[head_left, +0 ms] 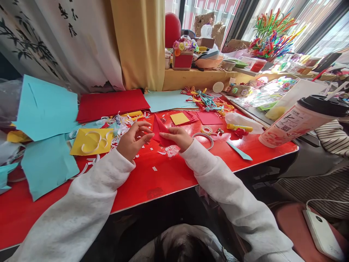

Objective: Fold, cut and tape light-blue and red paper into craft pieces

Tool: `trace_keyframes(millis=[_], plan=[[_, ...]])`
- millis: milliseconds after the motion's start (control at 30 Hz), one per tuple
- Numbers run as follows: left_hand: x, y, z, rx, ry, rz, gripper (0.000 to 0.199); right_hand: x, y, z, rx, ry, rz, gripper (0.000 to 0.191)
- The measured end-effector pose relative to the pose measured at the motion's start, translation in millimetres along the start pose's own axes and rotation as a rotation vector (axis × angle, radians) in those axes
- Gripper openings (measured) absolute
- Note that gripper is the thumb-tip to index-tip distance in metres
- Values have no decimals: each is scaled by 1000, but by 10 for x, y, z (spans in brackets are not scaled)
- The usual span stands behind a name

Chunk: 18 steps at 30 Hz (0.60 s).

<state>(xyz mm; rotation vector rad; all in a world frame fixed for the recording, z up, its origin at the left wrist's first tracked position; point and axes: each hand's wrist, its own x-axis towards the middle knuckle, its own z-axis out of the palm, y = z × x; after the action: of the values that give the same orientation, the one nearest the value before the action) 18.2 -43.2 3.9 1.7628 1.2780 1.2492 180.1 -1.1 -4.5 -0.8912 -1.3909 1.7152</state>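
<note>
Between my hands is a folded red paper (159, 130), its pointed tip upward. My right hand (177, 137) pinches its right side between thumb and fingers. Just left of the paper, my left hand (135, 139) has its fingers curved and apart, with nothing seen in it; the fingertips are near the paper's left edge. Behind the paper lie a yellow square (180, 118) and a red paper square (209, 118). A roll of tape (206, 130) and a clear ring-shaped roll (203, 141) are right of my right hand.
Blue sheets (47, 109), a yellow sheet (92, 141) with white strips and paper scraps cover the left. Red sheets (113, 104) lie at the back. A glue stick (240, 127) and tall cup (297, 120) stand or lie right. A person's striped sleeve (333, 138) shows beyond.
</note>
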Motion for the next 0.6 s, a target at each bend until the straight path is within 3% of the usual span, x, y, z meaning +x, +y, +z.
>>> trace_keyframes(millis=[100, 167, 333, 600], plan=[[-5, 33, -75, 149, -131, 128, 26, -24, -51, 12, 84, 11, 32, 15], [-1, 29, -98, 215, -156, 188, 24, -38, -71, 27, 76, -4, 49, 13], [11, 0, -67, 338, -96, 245, 18, -57, -65, 56, 8, -36, 35, 9], [-24, -18, -12, 452, -4, 180, 20, -67, -39, 84, -102, -18, -76, 5]])
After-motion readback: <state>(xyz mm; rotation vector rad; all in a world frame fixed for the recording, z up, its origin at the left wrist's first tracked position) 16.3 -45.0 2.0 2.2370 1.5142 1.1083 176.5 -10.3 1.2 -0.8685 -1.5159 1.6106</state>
